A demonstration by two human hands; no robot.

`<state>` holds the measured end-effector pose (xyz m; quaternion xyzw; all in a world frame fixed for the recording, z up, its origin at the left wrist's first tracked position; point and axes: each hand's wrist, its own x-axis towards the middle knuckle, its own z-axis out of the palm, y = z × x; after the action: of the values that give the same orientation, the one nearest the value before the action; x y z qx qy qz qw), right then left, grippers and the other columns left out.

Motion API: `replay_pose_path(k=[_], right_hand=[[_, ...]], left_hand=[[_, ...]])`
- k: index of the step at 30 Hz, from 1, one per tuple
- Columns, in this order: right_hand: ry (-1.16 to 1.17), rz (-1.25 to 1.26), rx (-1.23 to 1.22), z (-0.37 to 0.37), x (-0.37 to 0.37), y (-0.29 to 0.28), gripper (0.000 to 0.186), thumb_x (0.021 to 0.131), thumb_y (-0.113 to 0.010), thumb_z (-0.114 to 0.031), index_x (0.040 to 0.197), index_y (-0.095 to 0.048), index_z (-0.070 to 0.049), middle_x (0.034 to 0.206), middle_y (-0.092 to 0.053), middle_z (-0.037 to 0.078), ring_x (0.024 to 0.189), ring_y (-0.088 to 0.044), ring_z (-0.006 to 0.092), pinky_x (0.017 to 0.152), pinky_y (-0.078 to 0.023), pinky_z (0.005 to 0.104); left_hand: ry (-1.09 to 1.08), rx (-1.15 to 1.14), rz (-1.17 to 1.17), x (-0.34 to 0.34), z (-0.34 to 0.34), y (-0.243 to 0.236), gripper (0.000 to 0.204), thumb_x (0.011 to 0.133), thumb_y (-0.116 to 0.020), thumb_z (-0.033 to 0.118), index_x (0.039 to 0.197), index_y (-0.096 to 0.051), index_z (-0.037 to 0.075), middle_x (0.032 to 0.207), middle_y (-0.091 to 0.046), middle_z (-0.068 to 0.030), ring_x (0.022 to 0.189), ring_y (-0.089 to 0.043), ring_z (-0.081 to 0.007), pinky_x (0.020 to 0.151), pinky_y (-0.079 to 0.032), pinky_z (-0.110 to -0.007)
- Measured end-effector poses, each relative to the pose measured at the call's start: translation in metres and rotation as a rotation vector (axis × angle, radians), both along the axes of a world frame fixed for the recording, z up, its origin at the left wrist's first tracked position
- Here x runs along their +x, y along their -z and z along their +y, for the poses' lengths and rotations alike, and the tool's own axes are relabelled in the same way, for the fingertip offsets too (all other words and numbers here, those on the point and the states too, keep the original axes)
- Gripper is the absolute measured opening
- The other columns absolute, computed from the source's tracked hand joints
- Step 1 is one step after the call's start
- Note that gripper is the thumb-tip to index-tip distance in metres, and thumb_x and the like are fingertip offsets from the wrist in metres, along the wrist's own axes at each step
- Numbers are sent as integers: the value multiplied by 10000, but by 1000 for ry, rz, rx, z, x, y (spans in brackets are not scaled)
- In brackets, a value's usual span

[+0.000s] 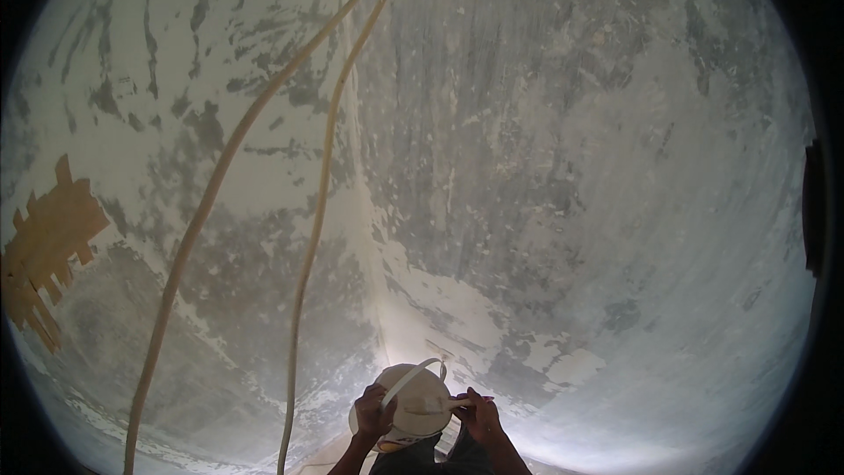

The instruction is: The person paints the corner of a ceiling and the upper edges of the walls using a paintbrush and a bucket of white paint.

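Observation:
At the bottom middle is an off-white round bucket (410,424), its pale arched handle (407,380) standing up across the far side. The fingers of my left hand (374,413) are wrapped round the bucket's left side, next to the handle. On the right, my right hand (481,416) is closed round the end of a slim pale tool handle (453,404). That tool reaches left over the round opening; its kind is too small to make out. My dark clothing shows just below the bucket.
Patchy grey and white walls (563,141) meet at a vertical corner line beyond my hands. Two beige hoses or cords (251,119) hang from the top, on the left. A torn brown patch (54,233) marks the far left wall. Bright light falls at lower right.

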<state>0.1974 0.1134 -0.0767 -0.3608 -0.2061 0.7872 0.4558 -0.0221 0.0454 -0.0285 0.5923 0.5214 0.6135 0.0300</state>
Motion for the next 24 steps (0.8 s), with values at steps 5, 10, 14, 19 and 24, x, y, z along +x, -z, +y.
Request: replay_pose_path(k=[5,10,14,19,24], right_hand=[[47,96,-61,1,-6,10,297,922,-482,-198,807,-585,55,849,-622,188,868,-598,323,846,-482,444],[30,89,-75,2,-7,11,296,923,-481,-197,810,-583,57,846,-621,190,867,-598,324,843,-487,437],[23,76,-92,1,-7,6,293,921,-483,-195,808,-582,56,844,-621,186,871,-598,321,850,-487,433],[45,130,-121,-1,-4,9,288,919,-491,-201,806,-586,47,847,-623,177,878,-598,305,865,-480,424],[26,165,-151,-1,-4,13,281,916,-501,-206,802,-592,35,847,-625,166,895,-591,292,887,-465,410]], left_hand=[[1,2,-28,-6,-2,3,194,715,-620,40,558,-522,-18,529,-503,-141,515,-520,-284,570,-432,-361],[-24,16,-32,-5,-3,0,209,727,-615,57,555,-522,-16,531,-505,-137,514,-514,-282,549,-425,-359],[-37,11,-28,-8,-4,1,200,726,-620,51,555,-533,-7,539,-521,-136,529,-537,-281,552,-435,-353],[-28,-55,-35,-10,-6,4,168,705,-643,31,570,-550,-3,570,-550,-142,570,-574,-292,567,-456,-345],[-22,-83,-48,-11,-7,6,131,699,-638,31,594,-567,-5,581,-557,-142,581,-579,-290,573,-458,-341]])
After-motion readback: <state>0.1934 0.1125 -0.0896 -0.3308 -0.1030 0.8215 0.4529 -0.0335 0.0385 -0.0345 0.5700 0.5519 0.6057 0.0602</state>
